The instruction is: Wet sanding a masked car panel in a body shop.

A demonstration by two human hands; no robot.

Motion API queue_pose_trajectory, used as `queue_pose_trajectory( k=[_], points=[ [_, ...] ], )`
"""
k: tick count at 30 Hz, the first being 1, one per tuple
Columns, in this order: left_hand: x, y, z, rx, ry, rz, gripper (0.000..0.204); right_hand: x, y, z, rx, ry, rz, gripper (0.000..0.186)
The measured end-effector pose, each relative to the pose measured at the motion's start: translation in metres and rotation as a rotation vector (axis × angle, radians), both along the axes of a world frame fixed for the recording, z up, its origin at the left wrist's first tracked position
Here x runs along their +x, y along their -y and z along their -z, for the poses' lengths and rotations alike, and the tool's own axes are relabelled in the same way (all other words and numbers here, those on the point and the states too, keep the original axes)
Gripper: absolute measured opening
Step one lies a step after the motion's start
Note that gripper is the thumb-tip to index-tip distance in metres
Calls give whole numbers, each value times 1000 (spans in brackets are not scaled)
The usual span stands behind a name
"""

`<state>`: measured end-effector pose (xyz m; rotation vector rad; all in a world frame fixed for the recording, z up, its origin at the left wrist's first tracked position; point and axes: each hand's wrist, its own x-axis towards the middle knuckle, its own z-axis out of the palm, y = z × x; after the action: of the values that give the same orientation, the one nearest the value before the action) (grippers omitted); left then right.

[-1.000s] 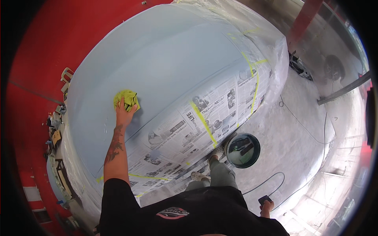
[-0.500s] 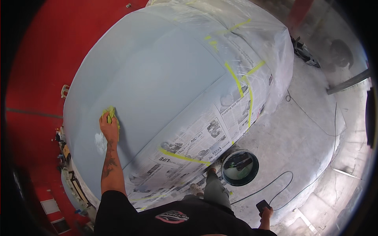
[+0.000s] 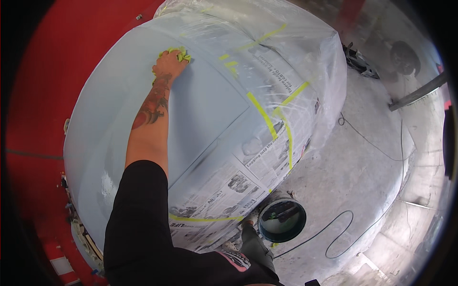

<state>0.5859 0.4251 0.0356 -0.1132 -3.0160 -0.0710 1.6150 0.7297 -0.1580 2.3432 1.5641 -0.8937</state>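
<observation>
Head view: cloth (image 3: pixel 185 56) on blue-grey panel (image 3: pixel 202 112), pale floor (image 3: pixel 334 186) alongside.

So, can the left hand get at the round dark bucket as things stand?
Probably not: the left hand is far up the grey-blue panel, holding a crumpled yellow-green cloth, and the newspaper-covered side lies between it and the round dark bucket.
</observation>
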Motion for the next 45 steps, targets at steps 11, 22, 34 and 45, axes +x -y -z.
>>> queue_pose_trajectory(
  k=[11,22,34,45],
  points=[
    [178,13,10,139,-152,991,31,-434,-65,-67,6,-958,-328,56],
    [358,263,1,-20,-235,2,49,-803,186,-135,430,-665,-1874,56],
    [390,263,22,51,-229,-111,66,-793,311,-155,448,-683,-2219,72],
    [382,252,16,45,-231,-72,63,-842,281,-155,573,-593,-1801,67]
  ],
)
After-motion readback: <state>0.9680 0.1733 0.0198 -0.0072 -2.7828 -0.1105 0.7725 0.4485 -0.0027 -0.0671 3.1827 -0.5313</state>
